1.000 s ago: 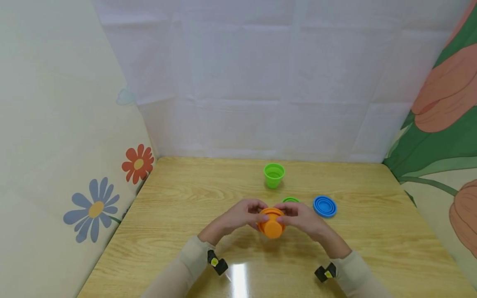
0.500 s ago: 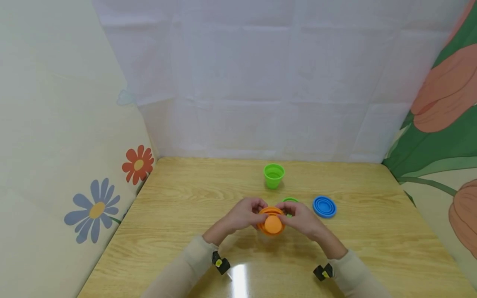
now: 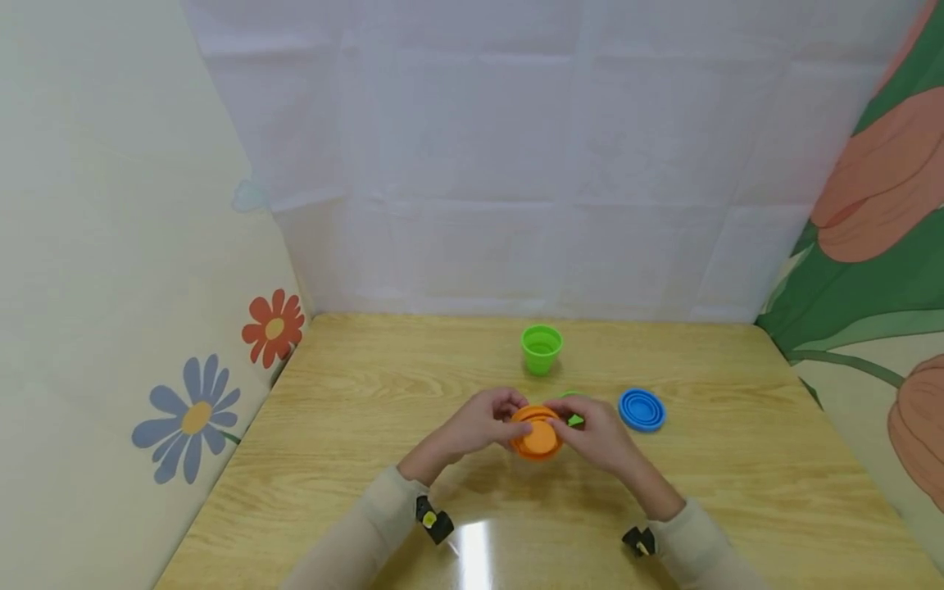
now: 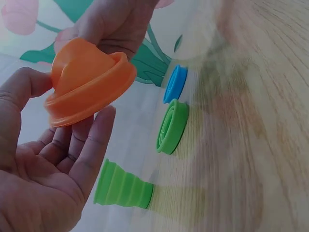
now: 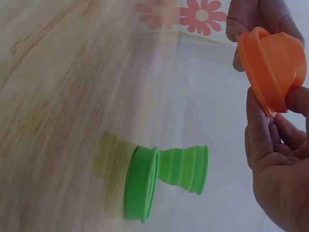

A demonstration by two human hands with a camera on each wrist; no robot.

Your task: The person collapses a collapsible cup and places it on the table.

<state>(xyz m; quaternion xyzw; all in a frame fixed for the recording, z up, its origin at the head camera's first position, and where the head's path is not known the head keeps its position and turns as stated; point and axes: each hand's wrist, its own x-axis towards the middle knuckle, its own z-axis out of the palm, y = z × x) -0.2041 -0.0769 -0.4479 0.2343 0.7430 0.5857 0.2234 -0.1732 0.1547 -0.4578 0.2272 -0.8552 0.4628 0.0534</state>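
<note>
Orange cup (image 3: 541, 442) between them, the left hand (image 3: 481, 424) and the right hand (image 3: 599, 434) both pinch: the left takes its left side, thumb against the wall and fingers about the rim, and the right takes its right side, thumb near the base. They hold the orange cup clear of the surface (image 3: 383, 369), tilted, its base turned toward the person and its wall creased and partly folded into the wide rim. Beige sleeves (image 3: 369, 524) come from the near side of the orange cup, a small black device (image 3: 438, 527) at each wrist. Just beyond the orange cup and a little to its right rests a low green disc (image 4: 174, 126), mostly hidden by the right hand in the head view. Farther right of the orange cup lies a ringed blue disc (image 3: 642, 410). Beyond the orange cup, apart from it, a green cup (image 3: 542, 351) stands upright, its wall stepped in bands. Well behind the orange cup hangs a creased white cloth (image 3: 457, 164). Well left of the orange cup, a pale panel (image 3: 111, 246) carries a blue flower (image 3: 195, 418) and a red flower (image 3: 274, 328); well to its right are pink tulips (image 3: 885, 172).
</note>
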